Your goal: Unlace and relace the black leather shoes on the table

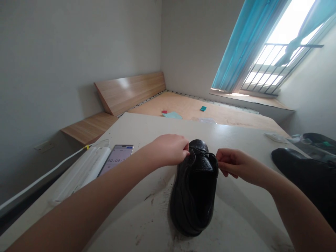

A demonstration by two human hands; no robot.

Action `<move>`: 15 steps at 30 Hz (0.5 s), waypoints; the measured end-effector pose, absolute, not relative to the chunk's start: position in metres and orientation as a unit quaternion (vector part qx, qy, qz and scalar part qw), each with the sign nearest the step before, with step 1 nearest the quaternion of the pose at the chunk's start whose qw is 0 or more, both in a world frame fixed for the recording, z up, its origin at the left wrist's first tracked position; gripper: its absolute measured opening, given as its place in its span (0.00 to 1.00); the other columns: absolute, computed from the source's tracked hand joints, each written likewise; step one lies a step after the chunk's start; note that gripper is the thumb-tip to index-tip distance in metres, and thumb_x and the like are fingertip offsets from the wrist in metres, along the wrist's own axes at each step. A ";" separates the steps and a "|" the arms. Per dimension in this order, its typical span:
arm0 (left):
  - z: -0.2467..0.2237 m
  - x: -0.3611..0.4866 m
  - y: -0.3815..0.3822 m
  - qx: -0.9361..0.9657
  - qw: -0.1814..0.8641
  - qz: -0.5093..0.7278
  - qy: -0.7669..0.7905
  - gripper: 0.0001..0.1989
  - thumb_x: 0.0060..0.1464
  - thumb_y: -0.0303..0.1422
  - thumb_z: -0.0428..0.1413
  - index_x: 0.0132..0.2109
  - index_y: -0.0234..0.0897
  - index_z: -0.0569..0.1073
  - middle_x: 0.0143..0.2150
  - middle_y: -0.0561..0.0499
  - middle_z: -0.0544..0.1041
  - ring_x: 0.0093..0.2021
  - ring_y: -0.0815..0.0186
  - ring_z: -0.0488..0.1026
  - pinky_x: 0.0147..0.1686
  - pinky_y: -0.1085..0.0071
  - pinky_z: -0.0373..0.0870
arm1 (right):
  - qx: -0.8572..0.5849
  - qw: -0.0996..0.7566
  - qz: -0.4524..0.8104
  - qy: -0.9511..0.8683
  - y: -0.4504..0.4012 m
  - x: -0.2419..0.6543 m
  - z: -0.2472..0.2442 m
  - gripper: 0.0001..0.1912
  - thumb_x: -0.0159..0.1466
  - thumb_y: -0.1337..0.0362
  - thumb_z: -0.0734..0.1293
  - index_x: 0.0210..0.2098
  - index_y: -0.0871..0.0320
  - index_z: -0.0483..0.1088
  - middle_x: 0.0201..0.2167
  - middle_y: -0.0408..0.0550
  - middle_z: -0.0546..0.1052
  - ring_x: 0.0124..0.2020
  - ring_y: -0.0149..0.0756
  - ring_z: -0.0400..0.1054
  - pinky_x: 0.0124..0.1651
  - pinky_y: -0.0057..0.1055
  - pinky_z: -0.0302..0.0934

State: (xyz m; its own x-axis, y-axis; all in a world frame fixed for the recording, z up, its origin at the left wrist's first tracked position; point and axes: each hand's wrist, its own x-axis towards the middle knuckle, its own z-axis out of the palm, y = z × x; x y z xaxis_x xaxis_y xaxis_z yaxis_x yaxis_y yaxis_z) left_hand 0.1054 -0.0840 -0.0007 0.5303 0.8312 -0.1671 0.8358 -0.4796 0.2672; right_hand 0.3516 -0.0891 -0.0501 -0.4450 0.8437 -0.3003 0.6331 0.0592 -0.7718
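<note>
A black leather shoe (194,206) stands upright on the white table, its toe pointing away from me and its opening towards me. Thin black shoelaces (201,151) cross over its tongue. At the left side of the lacing, my left hand (172,149) is closed, fingertips pinching a lace by the shoe's upper edge. Opposite it, my right hand (232,162) is closed in a pinch at the right edge of the shoe, where the lace ends. The lace between my right fingers is partly hidden.
On the left lie a phone (119,154) showing a timer and a white power strip (81,171) with a cable. A second black shoe (296,164) is at the right, by a clear plastic bag (275,137). Beyond the white table (147,126) is a bed base (183,101).
</note>
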 end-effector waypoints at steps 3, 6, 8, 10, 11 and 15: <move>0.002 0.101 -0.082 0.852 0.148 -0.005 0.501 0.13 0.55 0.36 0.48 0.35 0.37 0.76 0.34 0.46 0.79 0.31 0.64 0.72 0.26 0.71 0.57 | -0.498 0.131 0.469 -0.718 -0.089 0.353 -0.051 0.19 0.60 0.47 0.65 0.29 0.57 0.63 0.21 0.42 0.71 0.20 0.25 0.56 0.22 0.24 0.49; 0.000 0.101 -0.080 0.845 0.134 0.001 0.518 0.14 0.55 0.36 0.48 0.36 0.37 0.77 0.35 0.46 0.79 0.32 0.63 0.72 0.27 0.70 0.59 | -0.479 0.140 0.491 -0.714 -0.088 0.354 -0.052 0.19 0.60 0.47 0.66 0.30 0.58 0.65 0.24 0.44 0.72 0.24 0.28 0.61 0.26 0.26 0.55; -0.002 0.103 -0.080 0.845 0.128 0.003 0.519 0.14 0.56 0.36 0.48 0.38 0.37 0.77 0.37 0.45 0.80 0.35 0.61 0.73 0.29 0.69 0.60 | -0.473 0.154 0.497 -0.711 -0.088 0.354 -0.052 0.19 0.59 0.49 0.68 0.29 0.59 0.66 0.25 0.44 0.72 0.26 0.29 0.64 0.30 0.28 0.58; -0.005 0.105 -0.080 0.846 0.121 0.004 0.520 0.14 0.56 0.36 0.48 0.39 0.37 0.77 0.39 0.44 0.80 0.37 0.59 0.74 0.31 0.68 0.62 | -0.473 0.165 0.494 -0.710 -0.087 0.354 -0.052 0.18 0.58 0.50 0.69 0.28 0.60 0.67 0.25 0.45 0.73 0.28 0.30 0.64 0.32 0.29 0.59; -0.005 0.105 -0.080 0.846 0.118 0.005 0.521 0.13 0.56 0.35 0.49 0.39 0.37 0.77 0.39 0.44 0.80 0.38 0.59 0.74 0.32 0.68 0.63 | -0.473 0.167 0.495 -0.709 -0.087 0.353 -0.052 0.18 0.58 0.50 0.69 0.28 0.60 0.68 0.25 0.45 0.73 0.28 0.30 0.65 0.33 0.29 0.59; -0.004 0.105 -0.081 0.846 0.113 0.009 0.522 0.13 0.57 0.36 0.48 0.39 0.37 0.77 0.40 0.44 0.80 0.39 0.57 0.74 0.33 0.67 0.64 | -0.469 0.175 0.526 -0.688 -0.087 0.353 -0.052 0.19 0.57 0.48 0.70 0.32 0.59 0.66 0.25 0.46 0.74 0.28 0.32 0.67 0.32 0.30 0.60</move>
